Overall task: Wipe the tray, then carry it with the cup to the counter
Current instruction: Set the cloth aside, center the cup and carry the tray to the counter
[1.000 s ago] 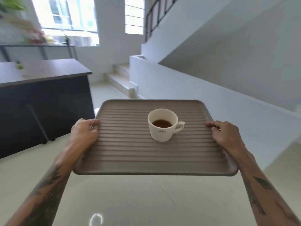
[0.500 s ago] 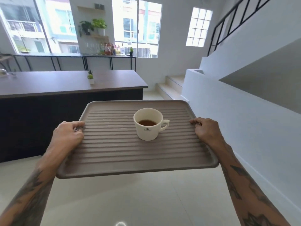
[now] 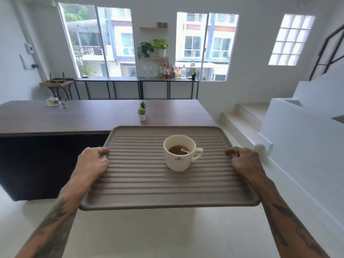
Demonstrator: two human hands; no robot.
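Observation:
A brown ribbed tray (image 3: 141,185) hangs level in the air in front of me. My left hand (image 3: 93,162) grips its left rim and my right hand (image 3: 242,161) grips its right rim. A cream cup (image 3: 179,159) with dark liquid stands upright on the tray, right of the middle, its handle pointing right. Just beyond the tray's far edge lies the dark wooden counter (image 3: 83,118), a little lower in the picture than the windows and facing me squarely.
A small potted plant (image 3: 142,113) stands on the counter near the tray's far edge; a glass dome (image 3: 53,101) sits at its far left. White steps (image 3: 245,120) and a stair wall (image 3: 301,146) rise on the right. Pale floor tiles (image 3: 163,235) lie below.
My view has swung left from the stair wall to face the counter squarely. The counter is now closer, right behind the tray. Both hands keep their grip, and the cup stays upright.

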